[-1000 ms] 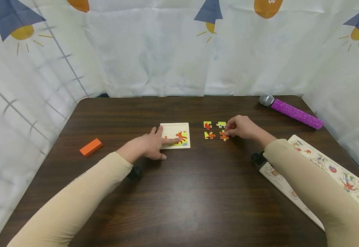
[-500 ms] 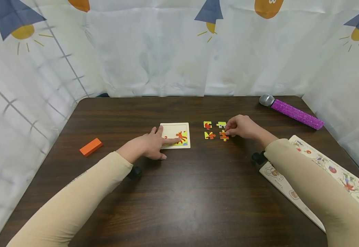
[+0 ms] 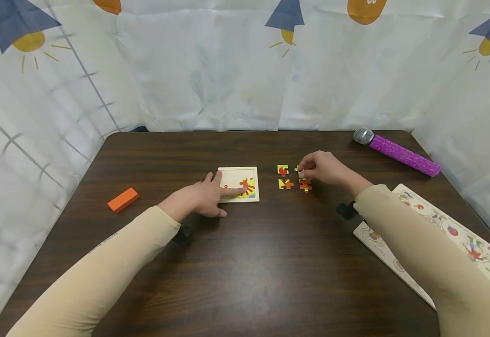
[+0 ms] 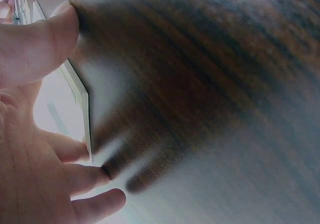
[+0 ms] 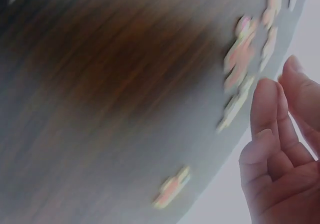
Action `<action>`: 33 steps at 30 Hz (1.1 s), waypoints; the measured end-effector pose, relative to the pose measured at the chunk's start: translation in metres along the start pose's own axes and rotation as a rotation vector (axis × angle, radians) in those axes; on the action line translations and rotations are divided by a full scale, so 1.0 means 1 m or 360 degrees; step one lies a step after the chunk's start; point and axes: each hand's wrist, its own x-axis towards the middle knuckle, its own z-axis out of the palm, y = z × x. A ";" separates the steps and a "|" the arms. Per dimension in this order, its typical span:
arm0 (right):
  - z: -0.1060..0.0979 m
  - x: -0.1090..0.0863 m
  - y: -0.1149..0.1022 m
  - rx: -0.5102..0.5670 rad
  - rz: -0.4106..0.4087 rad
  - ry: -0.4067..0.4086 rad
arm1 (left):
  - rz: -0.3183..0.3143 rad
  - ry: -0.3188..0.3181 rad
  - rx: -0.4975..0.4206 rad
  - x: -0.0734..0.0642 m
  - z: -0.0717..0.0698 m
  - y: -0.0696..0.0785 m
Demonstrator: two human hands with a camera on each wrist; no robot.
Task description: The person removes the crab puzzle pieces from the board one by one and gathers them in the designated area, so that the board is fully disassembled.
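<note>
Four items showed in the head view in two rows, right of the square wooden puzzle tray (image 3: 238,176): a red-and-yellow jigsaw piece (image 3: 283,170) at far left, a yellow-and-orange jigsaw piece (image 3: 285,184) at near left, an orange jigsaw piece (image 3: 305,185) at near right, and a yellow jigsaw piece (image 3: 296,168) at far right, largely covered by the right hand (image 3: 326,167). This hand, extended from the right, was nearer to the rows; its fingers were bent toward the thumb. We found the left hand (image 3: 207,194) resting spread across the tray from the left, its index finger on the printed part. The tray had no marked long axis; its front edge ran roughly parallel to the far edge of the dark table (image 3: 236,281).

In the left wrist view, we saw the thumb set wide of the other fingers, a tray corner showing between them.

In the right wrist view, we saw several blurred pieces (image 5: 240,56) lying on the table. Fingers and thumb were set narrow; we could not tell whether they gripped anything.
</note>
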 end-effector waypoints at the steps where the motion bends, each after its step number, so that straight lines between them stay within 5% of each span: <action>1: 0.002 0.002 -0.004 0.0004 -0.0014 0.0003 | -0.0001 0.0001 0.0000 0.000 0.000 0.000; 10: 0.028 0.024 -0.051 0.0057 -0.0149 -0.0050 | 0.0004 -0.0004 -0.0010 0.000 0.000 -0.002; 18: 0.055 0.045 -0.084 -0.0138 -0.0346 -0.0125 | 0.0015 -0.0016 0.0012 0.000 -0.001 0.001; 33: 0.065 0.055 -0.090 -0.0207 -0.0423 -0.0164 | 0.0055 -0.0013 0.0021 -0.002 -0.002 -0.002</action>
